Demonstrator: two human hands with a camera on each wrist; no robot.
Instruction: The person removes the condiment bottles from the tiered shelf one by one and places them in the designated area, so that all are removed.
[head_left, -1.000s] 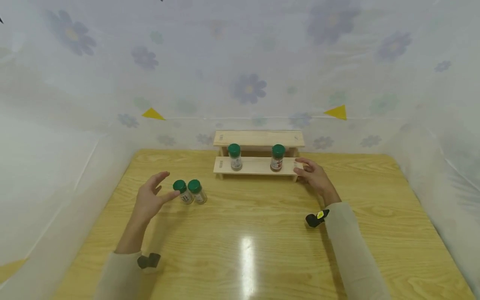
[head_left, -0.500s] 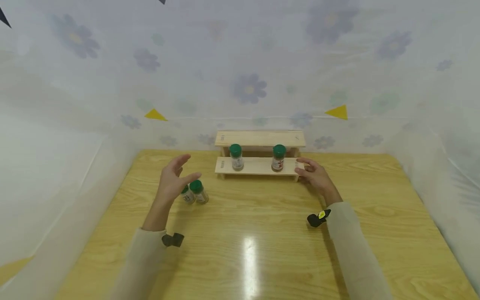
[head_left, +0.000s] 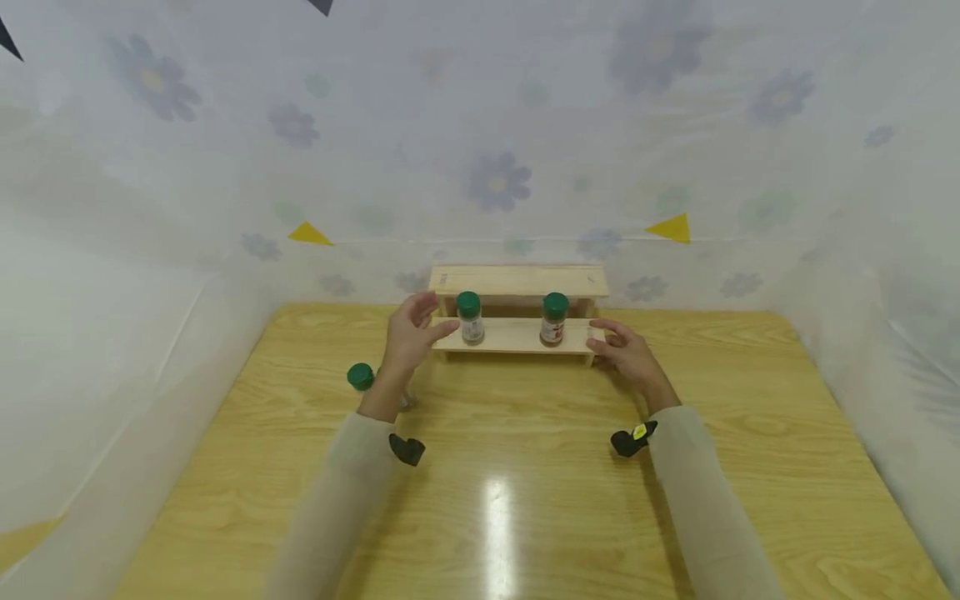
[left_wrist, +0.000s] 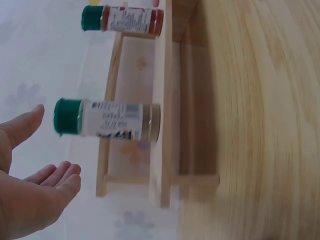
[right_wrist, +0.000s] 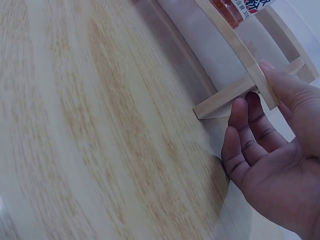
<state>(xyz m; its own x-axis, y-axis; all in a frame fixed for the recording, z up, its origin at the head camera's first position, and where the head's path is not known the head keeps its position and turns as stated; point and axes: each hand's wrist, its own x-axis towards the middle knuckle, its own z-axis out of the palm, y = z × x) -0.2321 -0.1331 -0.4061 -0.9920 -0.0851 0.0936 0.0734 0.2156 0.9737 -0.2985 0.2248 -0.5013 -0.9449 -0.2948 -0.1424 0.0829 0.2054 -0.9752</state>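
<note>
A two-tier wooden shelf rack (head_left: 512, 335) stands at the back of the table. On its lower tier are two green-capped spice jars: a pale one (left_wrist: 112, 120) at the left and a reddish one (head_left: 553, 325) towards the right. My left hand (head_left: 408, 337) is beside the pale jar, thumb and fingers spread apart with nothing between them. In the left wrist view a gap shows between that hand and the jar's green cap (left_wrist: 68, 116). My right hand (right_wrist: 280, 160) grips the right end of the lower tier, thumb above the board and fingers curled underneath.
Left of the rack, another green-capped jar (head_left: 360, 377) stands on the wooden table (head_left: 570, 500); a further jar is mostly hidden behind my left wrist. A flowered white curtain (head_left: 495, 125) hangs close behind the rack and along both sides.
My left hand has moved right and forward, from beside the two jars on the table to the left end of the rack. The right hand stays at the rack's right end.
</note>
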